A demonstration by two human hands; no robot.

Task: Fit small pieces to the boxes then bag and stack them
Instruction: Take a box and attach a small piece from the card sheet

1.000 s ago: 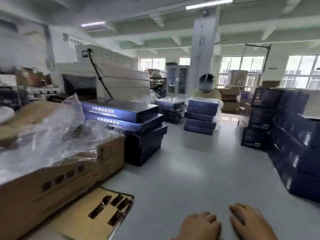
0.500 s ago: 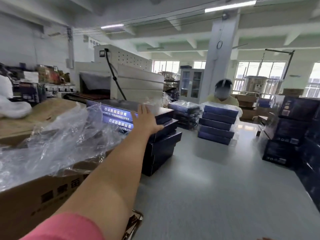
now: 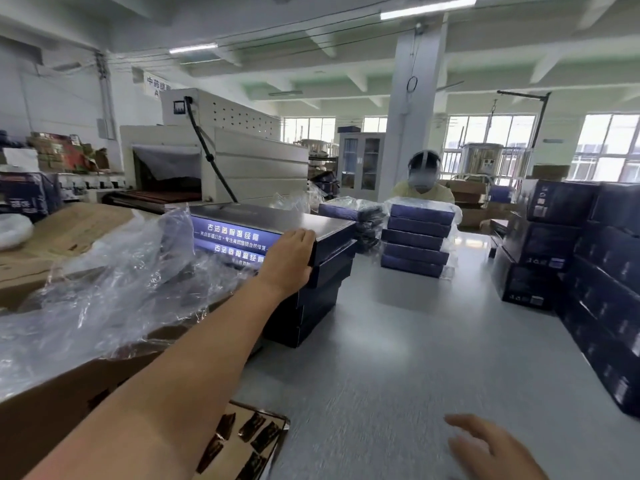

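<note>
A stack of dark blue boxes [image 3: 322, 271] stands on the grey table [image 3: 398, 358] left of centre. My left hand [image 3: 289, 259] reaches far out and grips the near corner of the top box [image 3: 277, 223], fingers curled over its edge. My right hand [image 3: 491, 452] hovers low over the table at the bottom right, fingers spread and holding nothing. A flat gold card holding several small dark pieces [image 3: 242, 441] lies at the bottom edge, under my forearm. Crumpled clear plastic bags [image 3: 110, 289] lie on top of a cardboard carton [image 3: 52, 420] at the left.
Bagged blue boxes [image 3: 415, 240] are stacked at the table's far end, in front of a seated person [image 3: 422, 185]. More dark boxes [image 3: 602, 282] are piled along the right side. A shrink-wrap tunnel machine [image 3: 214, 164] stands behind the left stack.
My left arm has stretched out from the table's near edge, and the hand has closed on the corner of the top box. My right hand has slid to the bottom right. The view has shifted.
</note>
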